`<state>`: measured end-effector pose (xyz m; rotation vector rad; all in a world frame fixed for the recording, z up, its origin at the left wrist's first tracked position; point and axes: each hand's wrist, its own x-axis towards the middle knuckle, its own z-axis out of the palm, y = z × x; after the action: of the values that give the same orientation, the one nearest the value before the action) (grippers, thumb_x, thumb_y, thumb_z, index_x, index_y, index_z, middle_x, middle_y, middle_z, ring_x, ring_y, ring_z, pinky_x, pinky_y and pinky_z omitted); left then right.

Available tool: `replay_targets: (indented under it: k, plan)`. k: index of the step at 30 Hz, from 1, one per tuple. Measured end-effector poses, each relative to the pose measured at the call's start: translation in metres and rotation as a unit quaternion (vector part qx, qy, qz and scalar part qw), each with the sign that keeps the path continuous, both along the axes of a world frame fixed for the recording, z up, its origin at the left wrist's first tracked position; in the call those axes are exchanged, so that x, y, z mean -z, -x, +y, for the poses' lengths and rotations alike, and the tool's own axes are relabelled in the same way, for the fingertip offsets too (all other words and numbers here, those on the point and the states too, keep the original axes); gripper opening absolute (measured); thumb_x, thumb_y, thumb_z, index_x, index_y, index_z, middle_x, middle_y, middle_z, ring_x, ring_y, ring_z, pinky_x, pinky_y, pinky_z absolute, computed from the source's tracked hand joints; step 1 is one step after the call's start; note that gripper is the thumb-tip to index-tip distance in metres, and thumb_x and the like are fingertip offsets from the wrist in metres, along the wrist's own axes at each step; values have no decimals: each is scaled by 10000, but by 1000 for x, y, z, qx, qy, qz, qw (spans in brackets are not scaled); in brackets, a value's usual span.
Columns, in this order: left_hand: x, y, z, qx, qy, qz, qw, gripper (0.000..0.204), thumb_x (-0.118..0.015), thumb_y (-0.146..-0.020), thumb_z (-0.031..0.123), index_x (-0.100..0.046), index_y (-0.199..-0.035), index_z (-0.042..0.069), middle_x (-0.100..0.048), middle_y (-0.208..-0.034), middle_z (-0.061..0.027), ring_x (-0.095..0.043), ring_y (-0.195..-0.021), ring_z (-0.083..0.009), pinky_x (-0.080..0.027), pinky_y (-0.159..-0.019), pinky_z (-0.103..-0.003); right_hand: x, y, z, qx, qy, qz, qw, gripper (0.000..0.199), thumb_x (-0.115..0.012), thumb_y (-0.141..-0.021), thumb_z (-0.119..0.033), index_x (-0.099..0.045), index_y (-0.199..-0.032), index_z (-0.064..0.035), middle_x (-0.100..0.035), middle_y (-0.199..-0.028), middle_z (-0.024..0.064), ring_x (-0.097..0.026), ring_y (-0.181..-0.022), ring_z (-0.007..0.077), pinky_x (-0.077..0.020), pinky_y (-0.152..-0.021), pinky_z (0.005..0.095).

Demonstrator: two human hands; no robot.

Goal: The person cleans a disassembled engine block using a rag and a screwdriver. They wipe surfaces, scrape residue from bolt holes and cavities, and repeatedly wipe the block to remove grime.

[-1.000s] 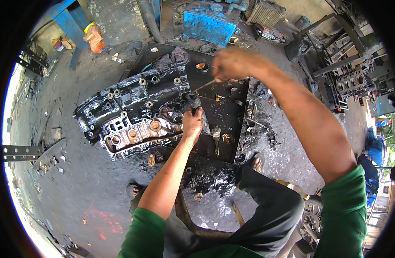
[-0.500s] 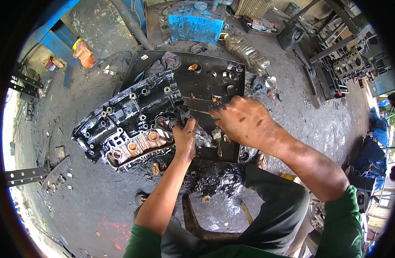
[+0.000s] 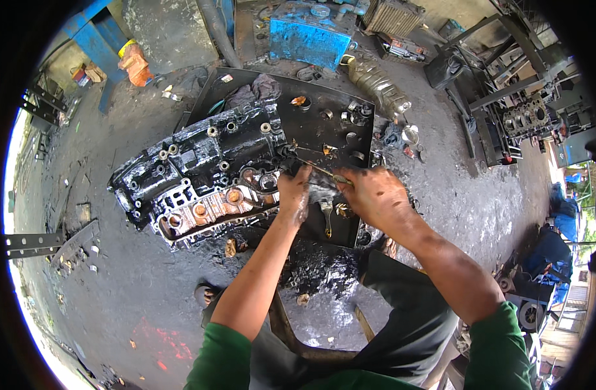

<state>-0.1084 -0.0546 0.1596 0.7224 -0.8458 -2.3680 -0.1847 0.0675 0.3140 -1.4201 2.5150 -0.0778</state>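
Both hands busy: my left hand (image 3: pixel 294 190) steadies the greasy engine head (image 3: pixel 203 179) on the black tray (image 3: pixel 324 101), right hand (image 3: pixel 374 195) grips a thin tool (image 3: pixel 314 168), cleanup looks barely halfway.

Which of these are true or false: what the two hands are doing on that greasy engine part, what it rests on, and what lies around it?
1. The right hand grips a thin screwdriver-like tool. True.
2. The left hand is raised well away from the cylinder head. False: it rests against its near end.
3. The cylinder head lies partly on a dark metal plate. True.
4. A blue metal box sits beyond the plate. True.
5. The person wears red sleeves. False: the sleeves are green.
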Motion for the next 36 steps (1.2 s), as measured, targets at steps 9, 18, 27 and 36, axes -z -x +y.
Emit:
replay_targets:
  k: [9, 18, 27, 36]
  plan:
    - [15, -5, -1, 53, 25, -62, 996, 308, -711, -886, 143, -600, -1138, 4, -620, -1049, -10, -559, -939, -113, -429, -837, -275, 29, 20, 30, 82, 112, -155, 978, 244, -668, -876, -255, -696, -1077, -118, -695, -964, 175, -681, -894, 329, -550, -787, 392]
    - [34, 1, -13, 18, 54, -89, 994, 392, -797, -812, 171, -627, -1103, -30, -646, -1067, -62, -593, -932, -116, -472, -775, -223, 48, 88, 30, 225, 8, -515, 827, 349, -681, -903, -316, -659, -1207, -147, -612, -712, 19, -504, -515, 83, -413, -451, 264]
    - [45, 4, -15, -8, 18, -115, 993, 318, -703, -867, 168, -625, -1110, -21, -680, -1002, -119, -684, -830, -239, -589, -744, -367, 76, 111, 39, 139, 24, -484, 864, 415, -693, -888, -336, -631, -1248, -140, -635, -737, 40, -549, -542, 84, -460, -449, 265]
    - [-21, -22, 0, -35, 66, -158, 985, 219, -647, -902, 64, -624, -1095, -35, -656, -990, -56, -609, -860, -118, -478, -780, -258, 22, 4, 37, -16, 221, -81, 972, 246, -636, -884, -159, -673, -1110, -70, -692, -836, 181, -678, -735, 350, -562, -679, 409]
